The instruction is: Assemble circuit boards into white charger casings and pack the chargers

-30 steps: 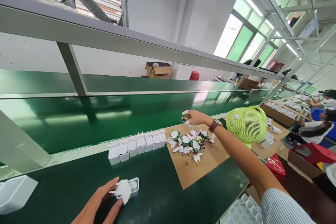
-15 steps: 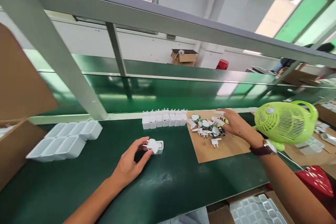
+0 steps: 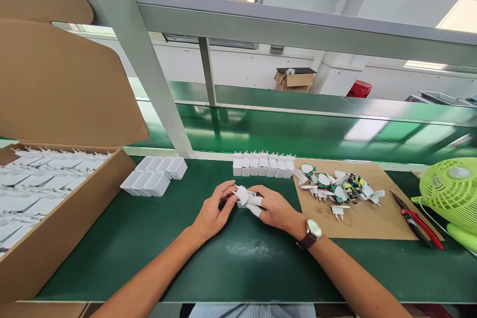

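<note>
My left hand (image 3: pixel 214 211) and my right hand (image 3: pixel 274 207) meet at the middle of the green bench (image 3: pixel 238 263), both closed round one small white plug housing (image 3: pixel 244 196). The right hand's fingertips wear white finger cots, and a watch sits on that wrist. Behind my hands stands a row of white plug housings (image 3: pixel 264 164) with pins up. To the right, a cardboard sheet (image 3: pixel 367 218) carries a heap of green circuit boards and white plug parts (image 3: pixel 337 189).
An open cardboard box (image 3: pixel 67 218) full of white parts stands at the left, with empty white shells (image 3: pixel 154 176) beside it. Red-handled cutters (image 3: pixel 417 219) lie at the sheet's right edge, next to a lime-green fan (image 3: pixel 452 194). A metal post (image 3: pixel 149 74) rises behind.
My right hand left the heap on the cardboard and came in to join the left hand on the plug housing. The view swung left and down, showing the box.
</note>
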The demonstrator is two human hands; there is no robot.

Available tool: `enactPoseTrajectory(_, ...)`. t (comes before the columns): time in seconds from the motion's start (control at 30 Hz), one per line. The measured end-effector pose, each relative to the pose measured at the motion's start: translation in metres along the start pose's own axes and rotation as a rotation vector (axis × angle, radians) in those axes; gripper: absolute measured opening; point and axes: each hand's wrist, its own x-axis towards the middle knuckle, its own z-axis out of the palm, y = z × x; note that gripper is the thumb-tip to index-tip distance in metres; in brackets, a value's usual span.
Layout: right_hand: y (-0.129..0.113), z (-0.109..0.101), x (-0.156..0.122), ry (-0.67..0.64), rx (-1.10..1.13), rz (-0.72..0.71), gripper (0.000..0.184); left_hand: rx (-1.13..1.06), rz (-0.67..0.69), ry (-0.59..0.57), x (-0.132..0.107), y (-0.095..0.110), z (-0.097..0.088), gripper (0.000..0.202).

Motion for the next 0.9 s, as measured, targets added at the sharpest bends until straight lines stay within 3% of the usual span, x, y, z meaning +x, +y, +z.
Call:
enactPoseTrajectory(0.13, -0.004, 0.002, -0.003, 0.027, 0.06, 0.06, 0.027, -0.043, 0.014, -0.038, 0.001, -0.002, 0.001, 0.043)
enactPoseTrajectory(0.23, -0.008, 0.006, -0.001, 0.104, 0.261, 0.213, 0.025, -0.057, 0.106, -0.039, 0.003, -0.001, 0.001, 0.051)
enactPoseTrajectory(0.37, -0.015, 0.011, 0.002, 0.26, 0.926, 0.647, 0.03, 0.075, 0.318, 0.005, 0.003, 0.004, 0.004, 0.086)
enactPoseTrajectory(0.43, -0.021, 0.011, 0.002, 0.257, 1.248, 0.808, 0.036, 0.121, 0.426, 0.039, 0.002, 0.006, 0.007, 0.079)
enactPoseTrajectory(0.53, -0.03, 0.009, 0.003, 0.247, 1.5, 0.895, 0.039, 0.12, 0.554, 0.076, 0.002, 0.008, 0.009, 0.072)
enactPoseTrajectory(0.9, -0.041, 0.006, 0.005, 0.141, 1.583, 0.962, 0.034, 0.159, 0.658, 0.14, 0.005, 0.019, 0.007, 0.07)
